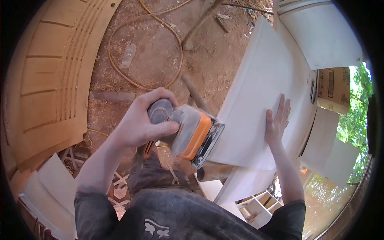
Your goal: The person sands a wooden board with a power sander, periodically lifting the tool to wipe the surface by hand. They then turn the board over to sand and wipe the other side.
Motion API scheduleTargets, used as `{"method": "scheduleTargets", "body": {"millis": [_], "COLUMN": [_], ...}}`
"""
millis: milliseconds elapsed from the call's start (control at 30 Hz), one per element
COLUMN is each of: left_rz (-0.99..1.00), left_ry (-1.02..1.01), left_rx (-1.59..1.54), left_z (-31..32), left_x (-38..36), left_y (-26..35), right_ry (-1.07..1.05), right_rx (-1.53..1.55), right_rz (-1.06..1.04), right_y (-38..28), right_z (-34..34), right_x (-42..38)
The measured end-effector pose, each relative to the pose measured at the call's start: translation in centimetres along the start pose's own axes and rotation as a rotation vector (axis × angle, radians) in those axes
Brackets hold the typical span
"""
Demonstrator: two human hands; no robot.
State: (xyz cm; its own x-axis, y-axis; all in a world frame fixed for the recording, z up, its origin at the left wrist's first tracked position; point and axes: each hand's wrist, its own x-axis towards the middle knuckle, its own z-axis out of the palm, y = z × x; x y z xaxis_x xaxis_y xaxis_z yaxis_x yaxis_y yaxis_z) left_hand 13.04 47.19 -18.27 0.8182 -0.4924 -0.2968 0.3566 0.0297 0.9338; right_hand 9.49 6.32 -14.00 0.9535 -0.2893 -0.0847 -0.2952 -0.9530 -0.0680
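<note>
My left hand (140, 120) is wrapped round the grey knob of an orange and grey electric sander (192, 132). The sander is tipped on its side, its dark flat pad turned right, close to the left edge of a large white panel (252, 92). Flat on that panel lies my right hand (277, 122), fingers stretched forward and thumb out to the side.
A wooden door panel with grooves (52, 76) stands along the left. Ahead, a yellow hose (110, 48) loops over the dusty ground near a plastic bottle (128, 55). More white boards (324, 34) and a cardboard box (335, 86) are at the right.
</note>
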Motion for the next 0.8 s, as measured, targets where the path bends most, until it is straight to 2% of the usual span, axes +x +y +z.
{"method": "scheduleTargets", "body": {"millis": [133,233,400,567,700,800], "left_rz": [0.058,0.108,0.233,0.241,0.229,0.221], "left_ry": [-0.024,-0.018,0.026,-0.023,-0.051,-0.081], "left_rx": [-0.025,0.081,0.096,-0.062,-0.096,-0.165], "left_z": [-0.7,-1.4,-2.0,-2.9,-3.0,-2.7], "left_x": [6.9,13.4,24.4,34.1,35.6,32.9], "left_y": [1.6,3.1,6.0,9.3,10.3,8.2], "right_ry": [-0.002,-0.022,-0.082,-0.084,-0.076,-0.054], "right_rx": [-0.005,-0.031,-0.02,-0.018,-0.017,-0.016], "right_rz": [-0.04,-0.072,-0.046,-0.059,-0.07,-0.082], "right_y": [0.1,0.0,-0.2,-0.2,-0.1,0.0], "right_z": [0.0,-0.5,-0.9,-0.9,-0.9,-0.8], "right_x": [0.0,0.1,0.2,0.5,0.4,0.1]}}
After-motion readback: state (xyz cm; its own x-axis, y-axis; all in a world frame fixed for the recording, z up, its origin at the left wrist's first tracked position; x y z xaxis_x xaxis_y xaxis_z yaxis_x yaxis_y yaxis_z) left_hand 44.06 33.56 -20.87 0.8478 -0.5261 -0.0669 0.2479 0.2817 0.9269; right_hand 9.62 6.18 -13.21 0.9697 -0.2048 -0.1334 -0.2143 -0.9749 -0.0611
